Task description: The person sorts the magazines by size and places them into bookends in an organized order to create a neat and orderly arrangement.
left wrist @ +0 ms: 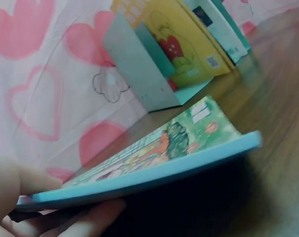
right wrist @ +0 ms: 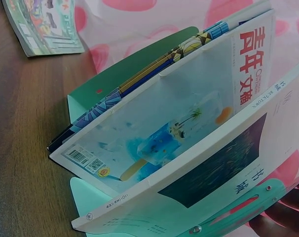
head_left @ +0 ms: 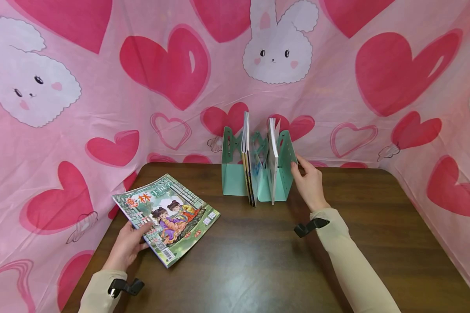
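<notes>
My left hand (head_left: 126, 245) holds a magazine (head_left: 189, 226) by its near left edge, thumb on top and fingers underneath. On its cover are two cartoon children; the left wrist view shows it tilted above the table. Toward the back stands a mint-green expandable book rack (head_left: 234, 180). My right hand (head_left: 310, 184) grips the rack's right end panel (head_left: 286, 169) at its outer edge. Several magazines stand upright in the rack: a blue-white one with an ice pop (right wrist: 174, 128), a white one (right wrist: 228, 168) nearest the right panel, and a yellow-covered one (left wrist: 181, 44) on the left.
The brown wooden table (head_left: 250, 252) runs back to a pink heart-and-rabbit cloth (head_left: 227, 78), which hangs close behind the rack and along both sides. A black strap mount (head_left: 311, 227) sits on the right wrist, another (head_left: 125, 287) on the left.
</notes>
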`<control>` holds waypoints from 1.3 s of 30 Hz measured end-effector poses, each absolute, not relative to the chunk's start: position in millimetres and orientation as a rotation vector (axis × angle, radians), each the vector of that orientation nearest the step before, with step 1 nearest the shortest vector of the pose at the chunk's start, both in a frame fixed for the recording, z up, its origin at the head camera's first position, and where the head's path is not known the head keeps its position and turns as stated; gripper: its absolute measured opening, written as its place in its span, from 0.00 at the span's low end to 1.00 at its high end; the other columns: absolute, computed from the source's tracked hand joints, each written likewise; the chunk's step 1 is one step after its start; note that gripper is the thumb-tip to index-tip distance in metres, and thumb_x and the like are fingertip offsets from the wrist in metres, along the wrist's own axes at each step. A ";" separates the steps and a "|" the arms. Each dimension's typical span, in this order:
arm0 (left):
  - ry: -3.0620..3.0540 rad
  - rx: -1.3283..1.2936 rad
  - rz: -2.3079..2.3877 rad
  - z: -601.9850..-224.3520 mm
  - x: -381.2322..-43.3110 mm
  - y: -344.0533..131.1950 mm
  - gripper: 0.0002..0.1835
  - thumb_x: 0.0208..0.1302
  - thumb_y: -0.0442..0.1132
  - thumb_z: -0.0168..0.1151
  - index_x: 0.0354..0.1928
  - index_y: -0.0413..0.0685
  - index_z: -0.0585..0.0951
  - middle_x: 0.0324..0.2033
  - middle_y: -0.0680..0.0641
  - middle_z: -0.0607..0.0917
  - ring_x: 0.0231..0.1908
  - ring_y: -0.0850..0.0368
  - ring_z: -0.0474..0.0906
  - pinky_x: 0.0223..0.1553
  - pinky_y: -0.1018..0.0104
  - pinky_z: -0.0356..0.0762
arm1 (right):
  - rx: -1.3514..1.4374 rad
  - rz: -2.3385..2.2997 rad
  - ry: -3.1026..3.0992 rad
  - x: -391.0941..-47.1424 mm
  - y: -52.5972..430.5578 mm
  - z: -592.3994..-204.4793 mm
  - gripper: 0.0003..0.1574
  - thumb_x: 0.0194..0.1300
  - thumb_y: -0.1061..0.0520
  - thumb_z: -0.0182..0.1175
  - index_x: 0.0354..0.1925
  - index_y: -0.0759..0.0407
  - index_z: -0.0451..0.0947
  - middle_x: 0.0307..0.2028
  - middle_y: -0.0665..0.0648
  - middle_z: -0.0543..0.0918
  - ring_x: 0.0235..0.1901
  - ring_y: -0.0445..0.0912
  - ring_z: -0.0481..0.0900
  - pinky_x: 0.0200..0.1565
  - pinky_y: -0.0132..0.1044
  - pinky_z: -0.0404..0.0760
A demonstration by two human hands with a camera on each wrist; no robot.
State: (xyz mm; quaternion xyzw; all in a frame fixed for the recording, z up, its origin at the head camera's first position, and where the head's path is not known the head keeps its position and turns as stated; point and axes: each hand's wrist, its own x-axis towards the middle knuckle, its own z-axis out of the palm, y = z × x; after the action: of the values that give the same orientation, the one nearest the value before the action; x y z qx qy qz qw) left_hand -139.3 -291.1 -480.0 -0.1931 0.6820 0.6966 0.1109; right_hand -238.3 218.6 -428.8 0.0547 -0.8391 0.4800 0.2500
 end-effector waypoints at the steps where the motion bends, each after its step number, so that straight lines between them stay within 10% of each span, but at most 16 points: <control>1: 2.006 -0.555 2.038 -479.5 -138.3 -289.7 0.43 0.79 0.40 0.57 0.83 0.43 0.42 0.47 0.54 0.84 0.40 0.61 0.86 0.44 0.56 0.88 | 0.148 1.309 -2.286 -238.2 218.6 -428.7 0.26 0.78 0.55 0.58 0.70 0.60 0.76 0.60 0.65 0.84 0.49 0.55 0.86 0.43 0.13 0.73; 9: 2.125 -0.487 1.958 -477.5 -136.2 -281.4 0.43 0.82 0.39 0.52 0.84 0.51 0.36 0.68 0.32 0.73 0.41 0.58 0.87 0.41 0.54 0.88 | 0.148 1.312 -2.280 -238.5 218.5 -429.4 0.26 0.78 0.55 0.58 0.70 0.60 0.76 0.60 0.66 0.84 0.49 0.56 0.86 0.43 0.13 0.73; 19: 2.258 -0.393 2.030 -466.9 -132.5 -268.9 0.34 0.81 0.35 0.52 0.80 0.43 0.51 0.48 0.50 0.88 0.35 0.59 0.88 0.35 0.54 0.88 | 0.142 1.310 -2.289 -237.9 218.8 -428.3 0.27 0.78 0.55 0.58 0.70 0.60 0.76 0.60 0.65 0.84 0.49 0.55 0.86 0.44 0.14 0.74; 29: 2.550 -0.165 1.993 -445.1 -125.0 -246.5 0.31 0.78 0.32 0.55 0.77 0.36 0.59 0.61 0.27 0.79 0.40 0.69 0.84 0.39 0.69 0.86 | 0.146 1.312 -2.279 -238.0 218.6 -427.8 0.26 0.78 0.54 0.58 0.69 0.60 0.77 0.59 0.65 0.85 0.48 0.55 0.86 0.43 0.13 0.73; 39: 2.794 -0.075 1.806 -416.9 -109.0 -222.3 0.28 0.77 0.37 0.59 0.74 0.42 0.66 0.55 0.30 0.85 0.38 0.70 0.85 0.36 0.74 0.83 | 0.136 1.316 -2.290 -237.1 218.7 -428.7 0.26 0.78 0.54 0.58 0.70 0.59 0.77 0.60 0.64 0.84 0.50 0.55 0.85 0.44 0.14 0.74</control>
State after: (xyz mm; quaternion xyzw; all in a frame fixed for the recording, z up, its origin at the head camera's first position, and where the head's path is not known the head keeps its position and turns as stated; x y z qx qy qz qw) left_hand -109.0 -222.3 -416.9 -0.0224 0.8360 0.5403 -0.0926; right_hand -237.1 218.7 -428.7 0.0499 -0.8392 0.4825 0.2460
